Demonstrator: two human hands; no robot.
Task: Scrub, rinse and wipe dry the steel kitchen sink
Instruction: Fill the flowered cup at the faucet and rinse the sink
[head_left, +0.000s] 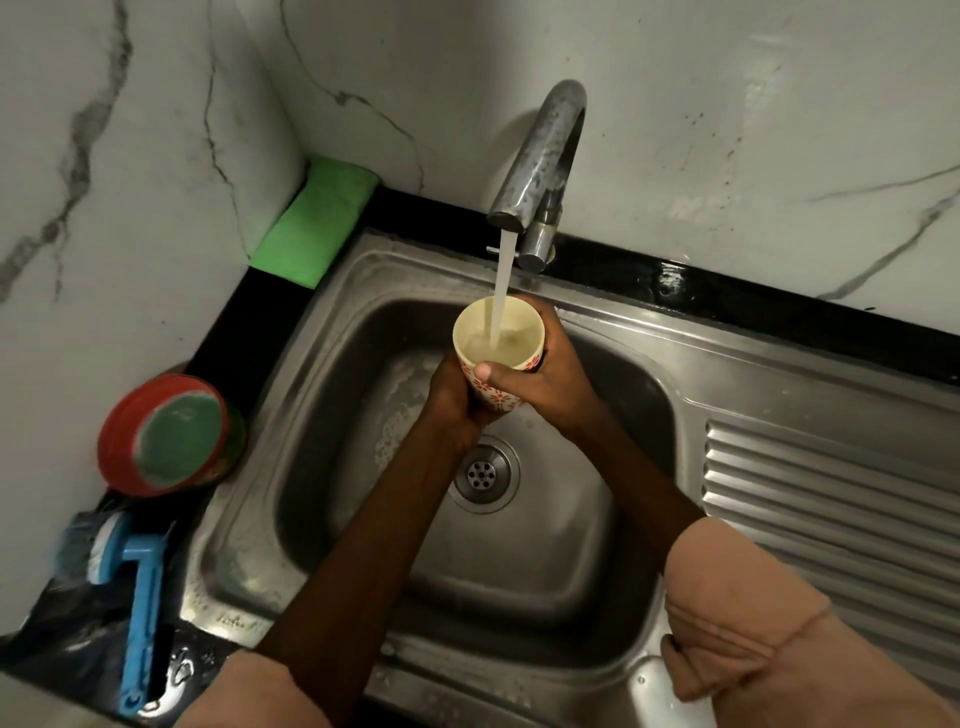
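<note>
Both sleeved forearms reached over the steel sink (613, 332) at frame centre, left hand (451, 396) and right hand (540, 376) fingers wrapped around a patterned cup (497, 347) filling under the running tap (540, 156).

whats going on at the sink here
A person holds a cup with both hands under the running tap, filling it over the steel sink. The right hand wraps its side; the left hand grips lower down. Soapy residue clings to the basin's left wall. A green cloth and blue brush sit unused on the counter.
</note>
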